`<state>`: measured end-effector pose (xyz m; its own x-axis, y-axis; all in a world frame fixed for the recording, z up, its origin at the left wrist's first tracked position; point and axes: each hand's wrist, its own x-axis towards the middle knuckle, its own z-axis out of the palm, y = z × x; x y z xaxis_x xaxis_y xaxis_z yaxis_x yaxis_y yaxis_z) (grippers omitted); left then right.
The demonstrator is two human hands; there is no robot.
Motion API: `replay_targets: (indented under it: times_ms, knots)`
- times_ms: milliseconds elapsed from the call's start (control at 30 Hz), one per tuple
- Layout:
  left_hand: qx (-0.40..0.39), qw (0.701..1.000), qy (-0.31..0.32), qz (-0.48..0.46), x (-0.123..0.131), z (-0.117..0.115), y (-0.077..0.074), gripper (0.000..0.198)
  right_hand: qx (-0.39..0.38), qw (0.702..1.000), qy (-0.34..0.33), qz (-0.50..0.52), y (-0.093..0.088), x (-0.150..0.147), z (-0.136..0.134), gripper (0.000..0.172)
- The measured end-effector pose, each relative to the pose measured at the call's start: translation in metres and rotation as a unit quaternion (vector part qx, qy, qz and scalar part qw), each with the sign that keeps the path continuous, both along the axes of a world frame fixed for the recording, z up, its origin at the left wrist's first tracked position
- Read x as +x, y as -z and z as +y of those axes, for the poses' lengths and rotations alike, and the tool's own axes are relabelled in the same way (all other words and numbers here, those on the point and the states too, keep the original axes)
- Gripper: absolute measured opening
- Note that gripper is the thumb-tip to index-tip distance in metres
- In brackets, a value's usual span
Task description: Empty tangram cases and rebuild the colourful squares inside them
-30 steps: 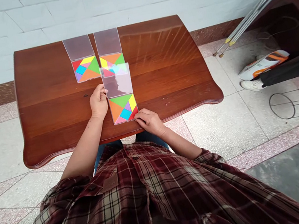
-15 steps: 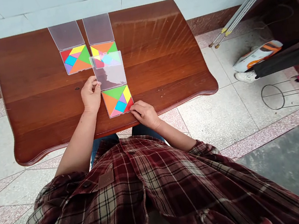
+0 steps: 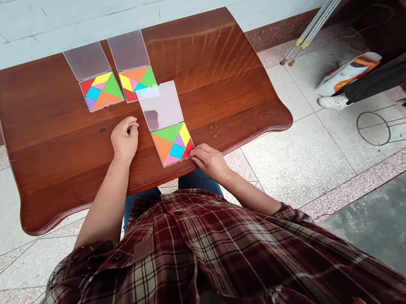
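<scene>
Nearest me on the table lies a tangram puzzle of coloured pieces in a flat case, its clear lid folded back and overlapping the puzzle behind. My right hand pinches the case's near right corner, by the red piece. Left of the case, apart from it, my left hand rests over the table with curled fingers and nothing visible in them. Two more tangram puzzles sit farther back: one at left and one at right, partly under the nearest lid. Both have their clear lids laid back towards the wall.
The brown wooden table has a curved front edge and stands near a tiled wall. To the right, crutches lean by the wall. A person's leg, a plastic bag and a wire ring are on that side.
The nearest tangram case has slid to the right with my right hand at its corner. My left hand has come away from the lid's left edge. The view has shifted slightly.
</scene>
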<state>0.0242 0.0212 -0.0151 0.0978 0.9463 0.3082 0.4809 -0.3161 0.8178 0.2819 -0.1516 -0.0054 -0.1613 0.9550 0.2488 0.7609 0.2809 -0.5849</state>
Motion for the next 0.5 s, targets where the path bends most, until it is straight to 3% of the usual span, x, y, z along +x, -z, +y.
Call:
replay_targets:
  times_ms: [333, 500]
  knots:
    - [0.009, 1.000, -0.012, 0.019, -0.002, -0.001, 0.003, 0.022, 0.036, 0.996, 0.079, -0.011, 0.006, 0.042, -0.010, 0.026]
    - [0.009, 0.997, -0.018, 0.070, 0.005, 0.012, -0.007, 0.012, 0.039, 0.993, 0.109, -0.025, 0.009, 0.059, 0.009, 0.024]
